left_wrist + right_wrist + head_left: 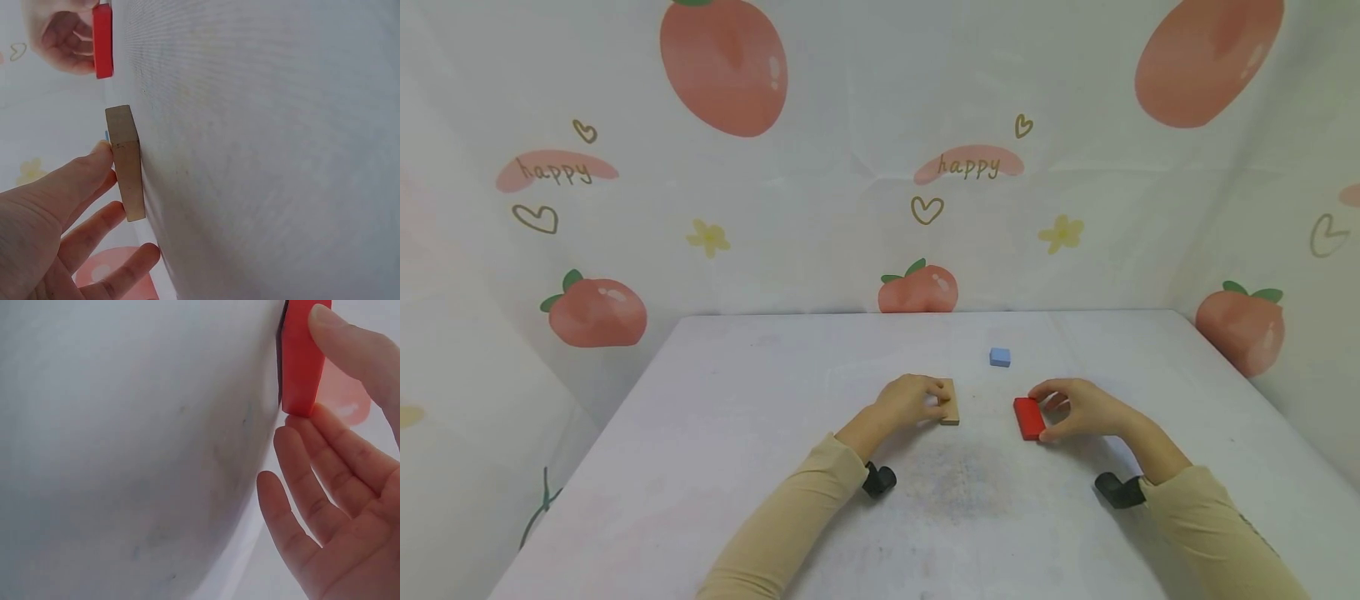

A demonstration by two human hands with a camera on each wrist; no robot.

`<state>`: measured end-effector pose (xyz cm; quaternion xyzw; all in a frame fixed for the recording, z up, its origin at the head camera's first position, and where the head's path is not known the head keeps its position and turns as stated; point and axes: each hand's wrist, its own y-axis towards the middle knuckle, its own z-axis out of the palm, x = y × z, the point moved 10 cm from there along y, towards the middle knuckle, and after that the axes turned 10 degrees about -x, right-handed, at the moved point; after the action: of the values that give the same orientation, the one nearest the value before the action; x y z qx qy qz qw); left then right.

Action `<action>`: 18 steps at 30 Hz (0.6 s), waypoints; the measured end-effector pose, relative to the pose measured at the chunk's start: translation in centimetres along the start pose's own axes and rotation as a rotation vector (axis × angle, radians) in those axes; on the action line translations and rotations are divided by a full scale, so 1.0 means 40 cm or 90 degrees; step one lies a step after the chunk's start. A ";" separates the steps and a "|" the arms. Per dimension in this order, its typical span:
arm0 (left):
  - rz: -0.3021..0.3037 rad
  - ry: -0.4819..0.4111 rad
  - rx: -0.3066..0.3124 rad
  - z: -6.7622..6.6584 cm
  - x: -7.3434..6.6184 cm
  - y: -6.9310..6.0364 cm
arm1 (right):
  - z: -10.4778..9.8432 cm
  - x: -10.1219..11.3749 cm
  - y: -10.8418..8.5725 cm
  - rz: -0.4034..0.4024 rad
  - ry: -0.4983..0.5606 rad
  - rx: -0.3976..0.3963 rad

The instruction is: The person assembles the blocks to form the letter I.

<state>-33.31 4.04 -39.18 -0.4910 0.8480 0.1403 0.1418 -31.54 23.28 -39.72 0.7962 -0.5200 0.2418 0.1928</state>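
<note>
A flat wooden block [951,404] [129,172] lies on the table near the middle; my left hand [910,398] [62,225] pinches it from its left side, thumb and fingertips on its edges. To its right is a red block [1029,418] [103,40] [302,362], lying slightly turned. My right hand [1078,408] [347,500] pinches that one from the right, the thumb at one end and fingertips at the other, with the lower fingers spread. The two blocks stand apart.
Behind the two blocks, a small blue block [1000,357] sits on the white table [760,442]. A printed cloth [820,192] hangs behind the table. Dark wrist-mounted pieces [880,481] show beside both sleeves.
</note>
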 end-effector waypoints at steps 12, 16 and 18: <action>0.002 0.008 -0.001 -0.003 -0.002 0.000 | -0.001 0.027 0.007 -0.021 0.016 -0.006; -0.001 0.008 0.002 -0.001 0.000 0.000 | 0.000 0.033 0.008 -0.026 0.015 -0.006; -0.004 0.007 0.003 0.000 0.001 0.000 | 0.000 0.037 0.009 -0.034 0.006 -0.008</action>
<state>-33.34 4.01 -39.21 -0.4943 0.8475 0.1352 0.1384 -31.37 22.03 -38.83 0.8075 -0.4991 0.2372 0.2064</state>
